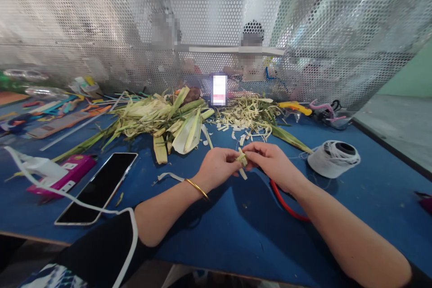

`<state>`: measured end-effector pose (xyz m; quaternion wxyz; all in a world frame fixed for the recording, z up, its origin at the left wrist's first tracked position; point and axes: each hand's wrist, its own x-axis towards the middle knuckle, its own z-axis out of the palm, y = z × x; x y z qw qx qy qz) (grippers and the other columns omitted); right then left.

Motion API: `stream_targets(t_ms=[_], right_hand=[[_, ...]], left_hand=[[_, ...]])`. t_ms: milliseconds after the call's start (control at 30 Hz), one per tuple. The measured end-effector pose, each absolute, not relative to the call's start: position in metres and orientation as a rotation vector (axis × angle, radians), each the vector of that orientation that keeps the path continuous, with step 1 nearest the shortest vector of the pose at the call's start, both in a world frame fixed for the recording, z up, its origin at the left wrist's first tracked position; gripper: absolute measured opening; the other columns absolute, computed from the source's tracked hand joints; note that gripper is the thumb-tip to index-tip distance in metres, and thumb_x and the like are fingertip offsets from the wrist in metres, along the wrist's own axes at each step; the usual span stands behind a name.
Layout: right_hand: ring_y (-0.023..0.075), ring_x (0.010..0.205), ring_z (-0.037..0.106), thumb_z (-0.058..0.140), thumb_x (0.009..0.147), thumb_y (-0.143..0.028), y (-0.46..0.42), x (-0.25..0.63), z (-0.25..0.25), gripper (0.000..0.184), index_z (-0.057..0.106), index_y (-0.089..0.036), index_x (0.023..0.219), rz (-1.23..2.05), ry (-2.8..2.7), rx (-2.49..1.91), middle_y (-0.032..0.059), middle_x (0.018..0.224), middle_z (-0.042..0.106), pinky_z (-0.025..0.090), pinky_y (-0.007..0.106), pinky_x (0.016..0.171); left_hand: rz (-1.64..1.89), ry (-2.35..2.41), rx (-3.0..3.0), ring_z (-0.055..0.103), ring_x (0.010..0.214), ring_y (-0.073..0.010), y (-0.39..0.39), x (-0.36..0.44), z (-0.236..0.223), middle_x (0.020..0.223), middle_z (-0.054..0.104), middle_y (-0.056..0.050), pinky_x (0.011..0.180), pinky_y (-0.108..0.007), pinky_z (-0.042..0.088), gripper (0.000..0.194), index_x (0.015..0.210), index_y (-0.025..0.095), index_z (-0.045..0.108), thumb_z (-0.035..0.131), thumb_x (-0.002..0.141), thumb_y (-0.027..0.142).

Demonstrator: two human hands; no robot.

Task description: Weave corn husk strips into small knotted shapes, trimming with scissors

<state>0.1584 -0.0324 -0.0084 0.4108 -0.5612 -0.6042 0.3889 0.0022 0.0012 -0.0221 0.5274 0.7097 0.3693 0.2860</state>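
Husk piece [242, 160], one, in two hands [216, 166] [273, 162], one spool [326, 165]

Phone [101, 184] and charger [45, 168], lower left.
The phone lies dark-screened beside a purple box [81, 165], which the white charger overlaps; a white cable [135, 230] crosses the phone's near end. A perforated screen [216, 13] spans the top.

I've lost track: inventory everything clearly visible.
Leaves: many, pale green, back centre.
Shreds: many, pale, right of leaves.
Spool: one, white, right.
Phone: one, black, left.
Box: one, magenta, left.
Charger, cable: two, white, left.
Tool: one, yellow, back right.
Item: one, pink, back right.
Curved piece: one, red, right.
Clutter: many, mixed, far left.
Table: one, blue, underneath.
Mesh: one, silvery, behind.
Strip: one, pale, centre, held.
Bangle: one, gold, left wrist.
Left hand, right hand: two, bare, centre.
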Motion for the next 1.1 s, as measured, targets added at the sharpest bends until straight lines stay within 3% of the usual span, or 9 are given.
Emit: stream_targets(t_ms=[200, 400, 567, 767, 900, 1100], right_hand=[[0.01, 0.046, 0.046, 0.059, 0.069, -0.037, -0.032, 0.16, -0.009, 0.02, 0.054, -0.019, 0.064, 0.964, -1.478, -1.474, -0.0052, 0.052, 0.05, 0.036, 0.024, 0.046], [0.0112, 0.05, 0.042, 0.054, 0.072, -0.039, -0.028, 0.159, -0.018, 0.021, 0.053, -0.02, 0.065, 0.736, -1.346, -1.501, -0.0051, 0.052, 0.046, 0.034, 0.025, 0.05], [0.0121, 0.053, 0.041, 0.052, 0.073, -0.037, -0.027, 0.154, -0.024, 0.02, 0.053, -0.02, 0.063, 0.582, -1.418, -1.554, -0.0036, 0.055, 0.049, 0.033, 0.026, 0.052], [0.0103, 0.05, 0.039, 0.056, 0.069, -0.039, -0.029, 0.149, -0.024, 0.021, 0.053, -0.019, 0.062, 0.79, -1.346, -1.478, -0.0052, 0.052, 0.046, 0.031, 0.025, 0.049], [0.0084, 0.044, 0.036, 0.06, 0.066, -0.041, -0.029, 0.15, -0.021, 0.024, 0.053, -0.019, 0.062, 1.014, -1.198, -1.372, -0.0074, 0.046, 0.042, 0.028, 0.023, 0.044], [0.0079, 0.041, 0.035, 0.061, 0.067, -0.038, -0.03, 0.148, -0.022, 0.022, 0.051, -0.02, 0.06, 0.929, -1.119, -1.356, -0.0078, 0.043, 0.042, 0.027, 0.022, 0.043]], left_hand=[[0.474, 0.765, 1.577, 0.061, 0.051, -0.0113, -0.001, 0.003, -0.021, 0.059, 0.064, 0.0, 0.052, -0.02, 0.046, 0.008, 0.067, 0.015, 0.065, 0.06, 0.071, 0.019], [0.38, 0.601, 1.409, 0.062, 0.057, -0.011, -0.002, 0.002, -0.013, 0.064, 0.066, -0.002, 0.064, -0.025, 0.05, 0.017, 0.076, 0.013, 0.065, 0.065, 0.072, 0.03], [0.369, 0.694, 1.378, 0.064, 0.06, -0.0125, -0.007, 0.002, -0.005, 0.066, 0.067, -0.003, 0.065, -0.026, 0.05, 0.027, 0.074, 0.013, 0.065, 0.068, 0.07, 0.04], [0.391, 0.837, 1.332, 0.059, 0.052, -0.0111, -0.013, 0.007, -0.01, 0.058, 0.063, -0.001, 0.059, -0.025, 0.048, 0.033, 0.065, 0.014, 0.061, 0.078, 0.058, 0.042], [0.383, 0.838, 1.323, 0.059, 0.053, -0.0102, -0.012, 0.008, -0.014, 0.058, 0.063, 0.0, 0.061, -0.025, 0.049, 0.023, 0.067, 0.014, 0.065, 0.073, 0.064, 0.035], [0.316, 0.858, 1.301, 0.058, 0.053, -0.0091, -0.01, 0.005, -0.012, 0.059, 0.063, -0.001, 0.06, -0.023, 0.049, 0.014, 0.07, 0.014, 0.069, 0.067, 0.068, 0.028]])
